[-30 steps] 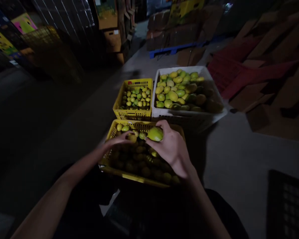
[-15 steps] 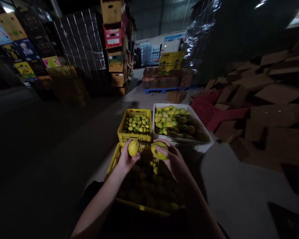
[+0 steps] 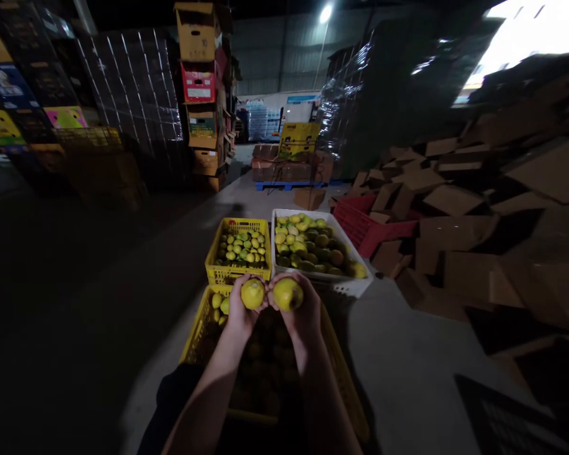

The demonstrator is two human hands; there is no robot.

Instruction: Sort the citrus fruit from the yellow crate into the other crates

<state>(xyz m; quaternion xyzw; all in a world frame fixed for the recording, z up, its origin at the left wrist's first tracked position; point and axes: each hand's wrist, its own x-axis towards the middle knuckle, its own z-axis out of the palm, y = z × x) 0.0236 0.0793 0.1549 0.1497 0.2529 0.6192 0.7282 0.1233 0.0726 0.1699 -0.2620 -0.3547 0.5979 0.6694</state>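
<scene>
My left hand (image 3: 239, 309) is closed around a yellow lemon (image 3: 253, 294), one end of which faces me. Close beside it, my right hand (image 3: 307, 308) grips a second, larger lemon (image 3: 287, 295) with a dark spot on its end. The fingers of both hands nearly meet between the two fruits. Both hands are above the near yellow crate (image 3: 195, 332), where more lemons (image 3: 220, 303) show at the left and the rest lie in shadow. Just beyond stand a smaller-looking yellow crate (image 3: 239, 273) of green-yellow lemons and a white crate (image 3: 360, 285) heaped with larger ones.
Flattened and open cardboard boxes (image 3: 459, 227) pile up on the right around a red crate (image 3: 355, 221). Farther back are a blue pallet (image 3: 284, 186) with boxes, a tall stack of cartons (image 3: 201, 95) and wrapped pallet loads (image 3: 133, 101).
My hands have come closer together, and the right one has turned its lemon so its end points at me. The view has shifted right and tilted up slightly.
</scene>
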